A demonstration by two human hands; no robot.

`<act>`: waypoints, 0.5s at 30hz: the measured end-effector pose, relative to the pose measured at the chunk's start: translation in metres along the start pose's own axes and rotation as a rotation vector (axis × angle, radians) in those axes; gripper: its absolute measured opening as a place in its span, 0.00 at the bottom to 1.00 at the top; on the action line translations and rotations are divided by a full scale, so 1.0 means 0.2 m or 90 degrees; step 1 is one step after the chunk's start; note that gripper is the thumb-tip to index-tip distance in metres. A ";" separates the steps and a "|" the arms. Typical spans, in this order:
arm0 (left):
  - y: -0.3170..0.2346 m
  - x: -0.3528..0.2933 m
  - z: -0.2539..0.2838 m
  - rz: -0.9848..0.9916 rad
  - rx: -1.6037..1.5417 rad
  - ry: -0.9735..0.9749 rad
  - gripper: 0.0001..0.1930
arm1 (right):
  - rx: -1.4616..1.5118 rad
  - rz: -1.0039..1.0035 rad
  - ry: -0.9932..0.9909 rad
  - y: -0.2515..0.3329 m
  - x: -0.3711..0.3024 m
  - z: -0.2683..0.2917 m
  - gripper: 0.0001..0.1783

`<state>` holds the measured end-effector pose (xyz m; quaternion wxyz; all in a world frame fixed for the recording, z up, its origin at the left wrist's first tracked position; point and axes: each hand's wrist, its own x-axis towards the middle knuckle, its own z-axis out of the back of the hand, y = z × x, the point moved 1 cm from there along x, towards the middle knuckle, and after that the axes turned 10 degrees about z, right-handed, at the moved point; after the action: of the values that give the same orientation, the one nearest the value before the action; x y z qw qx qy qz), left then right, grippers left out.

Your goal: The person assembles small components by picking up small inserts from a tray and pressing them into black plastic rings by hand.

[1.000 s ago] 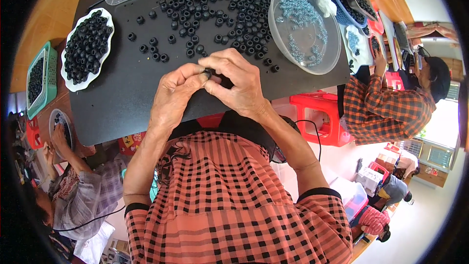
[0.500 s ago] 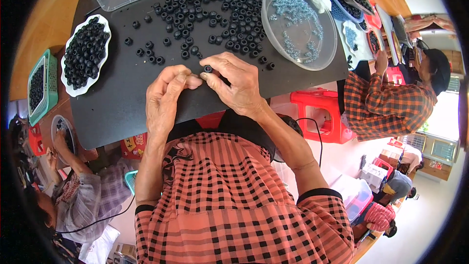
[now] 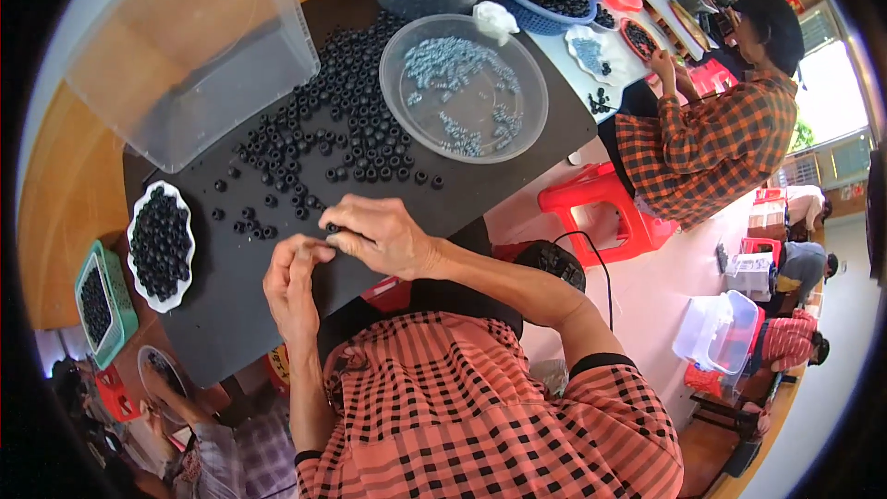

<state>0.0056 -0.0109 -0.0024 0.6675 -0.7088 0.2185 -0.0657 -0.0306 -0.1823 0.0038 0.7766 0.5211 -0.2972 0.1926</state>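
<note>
My right hand (image 3: 381, 238) pinches a small black round piece with a hole (image 3: 333, 228) between thumb and fingertips, just above the near part of the dark table (image 3: 231, 314). Close to its left, my left hand (image 3: 296, 279) has thumb and forefinger pressed together, nearly touching the right fingertips. Anything in that pinch is too small or hidden to make out. Beyond both hands lies a spread of loose black pieces (image 3: 305, 129) of the same kind. A clear round basin (image 3: 534, 120) holds many small pale-blue, spring-like bits.
A white scalloped dish (image 3: 189, 249) heaped with black pieces stands at the left, beside a green basket (image 3: 125, 319). At the far left is a clear plastic bin (image 3: 176, 139); at the back, a full tub (image 3: 407, 0). A co-worker (image 3: 711, 148) sits right, near a red stool (image 3: 601, 212).
The view has swung, so the table and its things appear shifted left and lower. Both hands remain pinched together, the black piece still in my right fingertips.
</note>
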 end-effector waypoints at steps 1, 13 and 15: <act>0.00 0.00 0.00 -0.006 0.000 0.004 0.11 | -0.004 0.005 -0.002 0.00 0.02 0.02 0.12; 0.00 -0.02 0.01 -0.012 0.010 -0.007 0.07 | -0.495 0.182 -0.187 -0.55 0.91 1.01 0.11; 0.01 -0.02 0.01 0.007 -0.007 -0.007 0.07 | -0.607 0.104 -0.159 -0.71 0.99 1.16 0.15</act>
<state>0.0018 -0.0074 -0.0036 0.6652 -0.7115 0.2192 -0.0568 0.1430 -0.4534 0.1013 0.8693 0.1018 -0.4826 0.0319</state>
